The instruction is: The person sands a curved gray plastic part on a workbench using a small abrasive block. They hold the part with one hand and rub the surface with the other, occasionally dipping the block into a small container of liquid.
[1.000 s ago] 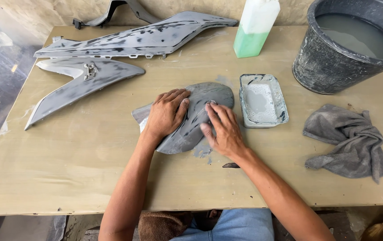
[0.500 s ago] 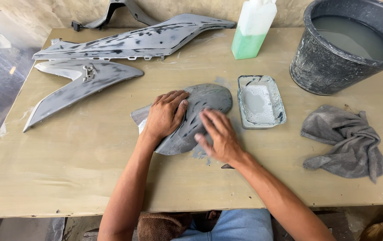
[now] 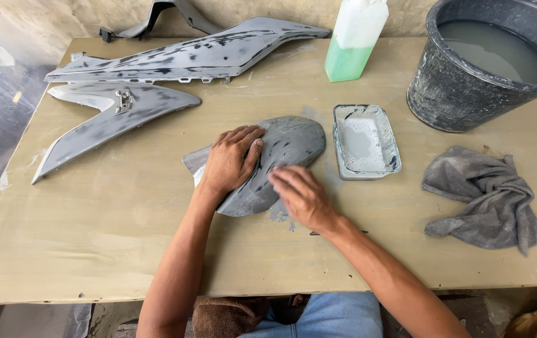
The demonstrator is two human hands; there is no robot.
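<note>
Pressing down flat-palmed with the left hand (image 3: 231,159) on a curved grey primed plastic panel (image 3: 281,156) mid-table beside a rectangular soapy tray (image 3: 366,141), right hand (image 3: 300,195) loosely curled at its near edge, grasp unclear; likely light, stiff, wet-slippery, best steadied by its rim.

Bare worktop (image 3: 106,250) lies open along the near edge and left of the left hand (image 3: 230,161); the tray (image 3: 365,141) sits just right of the curved panel (image 3: 284,150), with cloth (image 3: 484,197), bucket (image 3: 490,62), bottle (image 3: 353,40) and long panels (image 3: 174,59) crowding the right and far sides
</note>
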